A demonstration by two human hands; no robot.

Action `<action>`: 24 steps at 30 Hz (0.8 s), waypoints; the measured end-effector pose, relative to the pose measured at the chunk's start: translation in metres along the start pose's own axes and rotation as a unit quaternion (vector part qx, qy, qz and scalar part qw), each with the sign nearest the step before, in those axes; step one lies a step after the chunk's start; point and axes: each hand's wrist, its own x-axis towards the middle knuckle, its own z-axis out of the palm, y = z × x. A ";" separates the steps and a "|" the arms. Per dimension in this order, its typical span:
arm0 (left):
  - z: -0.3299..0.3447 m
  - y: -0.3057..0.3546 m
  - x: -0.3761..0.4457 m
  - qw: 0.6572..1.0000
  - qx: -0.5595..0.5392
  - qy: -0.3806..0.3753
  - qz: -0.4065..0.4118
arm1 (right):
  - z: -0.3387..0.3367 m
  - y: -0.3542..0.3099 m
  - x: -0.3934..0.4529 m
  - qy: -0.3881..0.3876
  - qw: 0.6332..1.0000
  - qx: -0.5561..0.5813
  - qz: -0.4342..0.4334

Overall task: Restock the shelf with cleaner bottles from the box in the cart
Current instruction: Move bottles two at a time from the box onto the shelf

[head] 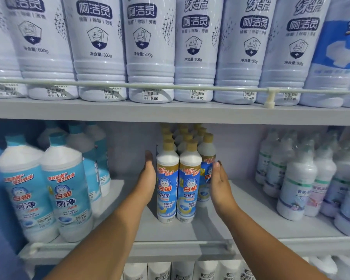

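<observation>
I see left hand [148, 179] and right hand [219, 181], both flat and open, flanking the cluster of gold-capped white plastic cleaner bottles [187, 184] on grey shelf [190, 231]; nothing gripped.

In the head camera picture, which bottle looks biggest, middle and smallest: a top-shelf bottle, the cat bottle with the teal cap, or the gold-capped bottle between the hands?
1. Top-shelf bottle, though cropped.
2. Teal-capped cat bottle, nearer the camera, so unsure.
3. Gold-capped bottle, slimmest.
</observation>
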 end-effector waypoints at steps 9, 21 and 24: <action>0.005 0.001 0.015 0.985 -0.110 -0.133 -0.021 | 0.009 -0.004 0.001 -0.096 0.993 0.057 0.034; 0.007 -0.012 -0.007 0.995 -0.083 -0.028 -0.046 | -0.004 0.010 0.012 -0.078 0.992 0.029 0.091; 0.008 -0.010 -0.005 0.994 -0.091 -0.045 -0.041 | -0.008 -0.006 0.023 -0.088 0.986 0.062 0.130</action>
